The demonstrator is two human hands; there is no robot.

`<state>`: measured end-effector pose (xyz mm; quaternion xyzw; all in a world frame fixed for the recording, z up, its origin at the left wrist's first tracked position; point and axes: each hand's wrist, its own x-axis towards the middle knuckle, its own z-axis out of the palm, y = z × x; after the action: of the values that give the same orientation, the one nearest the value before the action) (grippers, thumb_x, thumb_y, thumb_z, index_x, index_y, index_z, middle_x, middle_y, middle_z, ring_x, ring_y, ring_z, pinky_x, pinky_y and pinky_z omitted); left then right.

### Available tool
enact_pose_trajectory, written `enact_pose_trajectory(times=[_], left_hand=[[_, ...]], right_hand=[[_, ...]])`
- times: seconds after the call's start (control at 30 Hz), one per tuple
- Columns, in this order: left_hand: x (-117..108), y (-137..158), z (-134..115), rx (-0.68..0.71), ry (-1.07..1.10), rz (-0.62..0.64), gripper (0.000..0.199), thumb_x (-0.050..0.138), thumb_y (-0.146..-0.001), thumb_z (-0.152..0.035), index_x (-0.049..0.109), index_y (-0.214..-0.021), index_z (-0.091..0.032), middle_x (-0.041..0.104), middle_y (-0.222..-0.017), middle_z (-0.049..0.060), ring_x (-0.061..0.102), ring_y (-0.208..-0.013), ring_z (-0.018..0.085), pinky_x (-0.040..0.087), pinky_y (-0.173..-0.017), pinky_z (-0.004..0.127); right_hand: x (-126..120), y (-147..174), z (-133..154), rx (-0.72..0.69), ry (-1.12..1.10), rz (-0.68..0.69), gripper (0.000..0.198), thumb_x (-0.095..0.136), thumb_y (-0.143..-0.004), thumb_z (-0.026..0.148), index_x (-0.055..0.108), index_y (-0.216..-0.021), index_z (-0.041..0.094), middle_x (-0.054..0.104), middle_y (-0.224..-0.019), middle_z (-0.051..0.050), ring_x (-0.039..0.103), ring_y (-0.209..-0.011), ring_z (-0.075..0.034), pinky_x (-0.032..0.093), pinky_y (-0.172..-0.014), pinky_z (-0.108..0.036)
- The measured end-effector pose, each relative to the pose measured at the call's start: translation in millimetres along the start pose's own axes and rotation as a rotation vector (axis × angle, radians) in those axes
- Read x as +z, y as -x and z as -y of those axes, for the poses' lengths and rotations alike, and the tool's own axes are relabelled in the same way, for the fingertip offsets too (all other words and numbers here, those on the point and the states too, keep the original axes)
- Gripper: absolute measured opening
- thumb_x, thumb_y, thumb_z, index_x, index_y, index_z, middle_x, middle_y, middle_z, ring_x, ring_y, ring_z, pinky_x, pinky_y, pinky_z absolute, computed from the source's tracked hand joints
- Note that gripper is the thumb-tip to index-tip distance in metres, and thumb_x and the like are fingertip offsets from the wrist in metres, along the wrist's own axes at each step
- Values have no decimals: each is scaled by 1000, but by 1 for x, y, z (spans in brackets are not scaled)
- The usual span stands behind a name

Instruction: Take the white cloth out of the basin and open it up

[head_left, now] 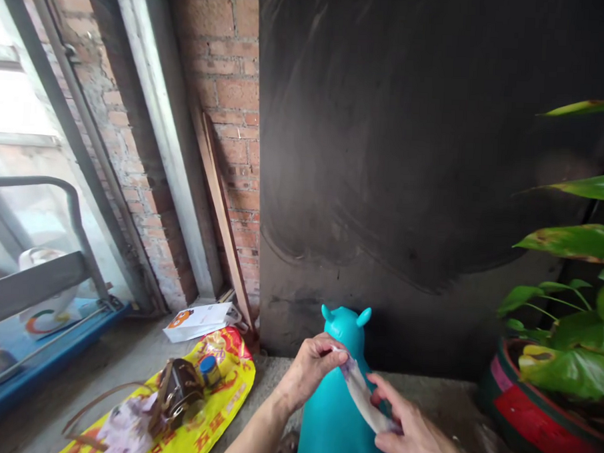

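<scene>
Cloth strip (pixel 363 395): pale, printed, stretched slantwise between both hands, lying across the front of the turquoise toy.
Left grip (pixel 312 366): clenched on the upper end of the cloth strip, fingertips pinched together just below the toy's head.
Right grip (pixel 413 432): closed on the lower end of the cloth strip, thumb on top, wrist cut off by the lower edge of view.
Turquoise toy (pixel 334 415): animal-shaped, two small ears up, standing upright directly behind and beneath both grips, touching the strip.
Dark panel (pixel 425 158): large, smeared, upright, beyond the grips behind the toy.
Floor (pixel 270 385): grey concrete, under the toy and both forearms.
Yellow bag (pixel 224 397): printed in red, flat on the floor, left of the left grip, near.
Brown strapped item (pixel 179 389): on the yellow bag beside a small blue-lidded jar (pixel 207 369); further detail unclear.
White box (pixel 198 321): on the floor, farther left and beyond the bag, at the foot of the brick wall (pixel 223 69).
Potted plant (pixel 573 318): green leaves in a red pot, right of the right grip, well apart.
</scene>
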<state>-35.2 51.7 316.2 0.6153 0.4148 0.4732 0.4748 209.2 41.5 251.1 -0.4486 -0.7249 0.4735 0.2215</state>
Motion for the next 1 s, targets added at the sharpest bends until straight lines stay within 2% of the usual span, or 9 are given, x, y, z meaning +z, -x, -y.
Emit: enact_pose_trajectory(times=[0.17,0.23,0.37,0.5,0.57,0.67,0.77,0.9,1.0], left_hand=[[2,1,-18,16,26,23,30,65,-79,-47,73,-79,-18,63,-81,2,54,-81,14,40,-77,26],[1,1,-25,17,23,27,29,65,-79,-46,72,-79,-18,62,-81,1,52,-81,13,39,-76,26],[-7,5,-36,23,2,-3,29,65,-79,-46,71,-78,-17,60,-79,1,50,-79,13,38,-73,25],[-18,13,-42,24,-71,37,28,63,-80,-45,71,-77,-18,59,-80,1,51,-78,13,38,-72,26],[-23,17,-42,29,-95,60,27,63,-81,-45,71,-76,-19,59,-80,0,51,-78,13,39,-72,26],[-31,17,-34,17,-44,3,26,65,-80,-44,70,-74,-19,58,-79,-1,51,-77,12,39,-71,25],[-40,9,-21,-5,-8,-59,28,66,-78,-45,68,-72,-18,58,-77,-2,50,-75,11,38,-71,25],[-58,-7,-5,-45,1,-104,32,64,-78,-49,65,-75,-17,55,-71,-3,46,-69,10,36,-69,24],[-70,-11,3,-53,-22,-110,31,64,-78,-49,65,-77,-18,56,-75,-3,48,-73,10,37,-73,24]], right_hand=[[8,7,20,15,-201,1,66,70,-69,48,51,-131,33,53,-137,-3,45,-128,-28,36,-105,-37],[8,13,28,18,-355,103,60,63,-74,56,54,-128,31,59,-130,-3,49,-122,-28,38,-102,-37],[9,25,33,-14,-395,234,46,64,-71,56,67,-104,24,66,-101,-3,56,-99,-26,43,-86,-34],[11,32,18,-5,-637,306,46,69,-64,48,62,-102,23,64,-96,0,56,-88,-20,43,-78,-28],[13,31,5,38,-489,300,35,68,-64,40,62,-94,23,63,-85,3,55,-74,-14,40,-66,-22],[13,20,-18,132,-49,165,12,61,-64,27,60,-74,22,61,-62,4,51,-56,-10,32,-51,-20],[-1,-2,-30,201,89,-19,7,50,-69,27,55,-71,23,60,-51,3,52,-46,-13,33,-46,-22],[-43,-29,-13,123,265,-339,11,45,-76,32,49,-68,25,56,-52,3,49,-51,-13,31,-53,-25],[-63,-30,3,66,427,-496,15,46,-79,39,53,-73,27,56,-57,2,49,-56,-16,26,-58,-29]])
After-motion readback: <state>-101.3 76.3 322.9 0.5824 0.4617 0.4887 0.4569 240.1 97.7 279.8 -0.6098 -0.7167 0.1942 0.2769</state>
